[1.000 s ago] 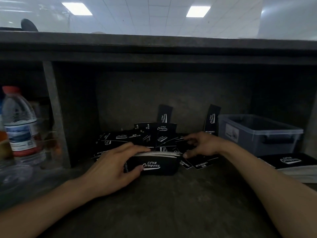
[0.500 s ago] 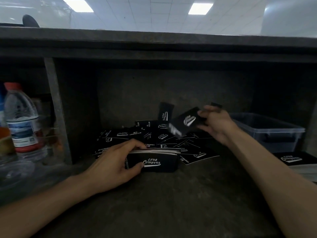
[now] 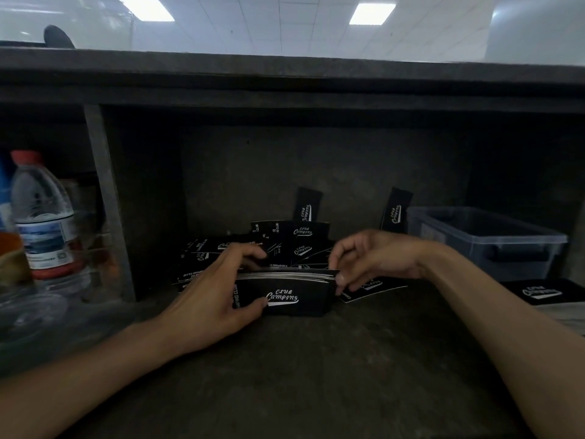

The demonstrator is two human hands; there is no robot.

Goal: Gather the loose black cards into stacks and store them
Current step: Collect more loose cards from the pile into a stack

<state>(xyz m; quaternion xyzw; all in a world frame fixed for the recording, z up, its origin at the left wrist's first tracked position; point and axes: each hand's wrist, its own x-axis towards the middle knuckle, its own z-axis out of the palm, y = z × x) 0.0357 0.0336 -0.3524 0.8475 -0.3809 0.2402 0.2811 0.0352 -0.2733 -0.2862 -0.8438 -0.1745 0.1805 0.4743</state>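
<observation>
Head view: L hand [image 3: 215,289] grips left end of card stack [image 3: 285,294], thumb on its front face; R hand [image 3: 373,261] pinches the stack's right top edge. Stack stands on its long edge, frame ctr, on shelf [image 3: 300,375]. Loose cards [image 3: 304,248] piled just behind. Bin [image 3: 468,261] right, bottle [image 3: 44,223] left; bare shelf fills lower frame.

A clear water bottle [image 3: 44,217] with a red cap stands left of a grey upright post [image 3: 106,201]. Two ceiling light panels [image 3: 372,13] glow above the dark shelf top [image 3: 285,68].
</observation>
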